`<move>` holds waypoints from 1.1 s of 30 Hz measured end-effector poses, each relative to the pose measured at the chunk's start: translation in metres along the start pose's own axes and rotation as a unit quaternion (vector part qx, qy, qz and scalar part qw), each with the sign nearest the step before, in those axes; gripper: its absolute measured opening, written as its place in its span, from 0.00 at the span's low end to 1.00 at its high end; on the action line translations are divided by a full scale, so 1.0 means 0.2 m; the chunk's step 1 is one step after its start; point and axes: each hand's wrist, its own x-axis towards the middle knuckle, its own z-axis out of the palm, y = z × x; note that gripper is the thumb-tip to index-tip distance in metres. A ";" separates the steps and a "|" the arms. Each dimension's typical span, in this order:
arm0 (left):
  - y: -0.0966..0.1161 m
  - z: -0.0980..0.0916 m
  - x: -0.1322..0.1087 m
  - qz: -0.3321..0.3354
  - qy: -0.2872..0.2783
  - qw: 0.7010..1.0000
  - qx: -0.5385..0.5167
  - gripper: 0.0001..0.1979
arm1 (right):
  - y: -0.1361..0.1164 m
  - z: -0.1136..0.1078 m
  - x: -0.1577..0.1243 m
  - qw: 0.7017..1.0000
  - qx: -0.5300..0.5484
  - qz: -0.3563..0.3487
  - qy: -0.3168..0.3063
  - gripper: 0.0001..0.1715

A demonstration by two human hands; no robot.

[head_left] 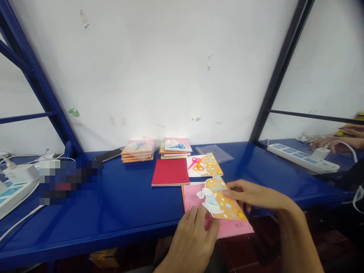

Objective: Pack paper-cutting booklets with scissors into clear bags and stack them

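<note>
A paper-craft booklet (193,193) with pink pages lies at the table's front edge, its near corner jutting out past it. Its shaped orange cover flap (227,206), printed with a white rabbit, is partly lifted. My right hand (250,195) pinches the flap's right side, thumb on top. At the booklet's near left side, my left hand (196,235) has curled fingers on the pink page, with the thumb close to the flap. Just behind lie a red square booklet (170,172) and a booklet with scissors on top (204,165); one pair looks pink, the other orange.
Two stacks of wrapped booklets, one left (138,151) and one right (176,148), stand by the wall. A clear plastic sleeve (218,152) and a dark flat object (109,154) lie nearby. Power strips sit left (14,189) and right (301,157). Another person's hands (341,142) show far right.
</note>
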 end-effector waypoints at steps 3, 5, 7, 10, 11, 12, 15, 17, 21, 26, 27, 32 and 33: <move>0.02 0.02 0.03 -0.016 0.022 0.999 0.020 0.14 | -0.02 0.01 0.01 0.999 0.032 0.005 0.023 0.34; 0.03 0.03 0.04 -0.028 0.027 0.999 0.016 0.15 | -0.05 0.02 0.01 0.997 0.071 -0.003 0.040 0.35; 0.04 0.03 0.05 -0.037 0.025 0.999 -0.013 0.17 | -0.08 0.04 0.00 0.991 0.110 -0.014 0.077 0.36; 0.03 0.00 0.07 -0.058 0.014 0.995 -0.084 0.17 | -0.13 0.05 -0.03 0.981 0.135 -0.032 0.136 0.35; 0.03 -0.02 0.07 -0.075 0.011 0.991 -0.111 0.16 | -0.14 0.05 -0.04 0.979 0.140 -0.037 0.143 0.35; 0.02 -0.04 0.07 -0.095 0.011 0.986 -0.139 0.14 | -0.15 0.05 -0.05 0.977 0.146 -0.044 0.147 0.35; -0.01 -0.09 0.07 -0.164 0.028 0.962 -0.216 0.16 | -0.16 0.03 -0.06 0.970 0.173 -0.072 0.156 0.36; -0.05 -0.11 0.07 -0.203 0.054 0.939 -0.273 0.23 | -0.16 0.01 -0.07 0.962 0.183 -0.099 0.175 0.36; -0.16 -0.09 0.13 -0.294 0.147 0.818 -0.472 0.31 | -0.15 -0.01 -0.07 0.946 0.189 -0.158 0.212 0.34; -0.30 -0.06 0.32 -0.367 0.140 0.648 -0.653 0.35 | -0.17 0.03 0.00 0.931 0.200 -0.223 0.210 0.31; -0.32 -0.05 0.34 -0.346 0.139 0.639 -0.673 0.31 | -0.18 0.04 0.01 0.929 0.203 -0.230 0.208 0.30; -0.32 -0.03 0.34 -0.315 0.194 0.685 -0.628 0.18 | -0.15 0.05 0.07 0.943 0.173 -0.221 0.180 0.31; -0.31 -0.02 0.32 -0.325 0.187 0.686 -0.623 0.19 | -0.14 0.04 0.07 0.951 0.163 -0.215 0.153 0.30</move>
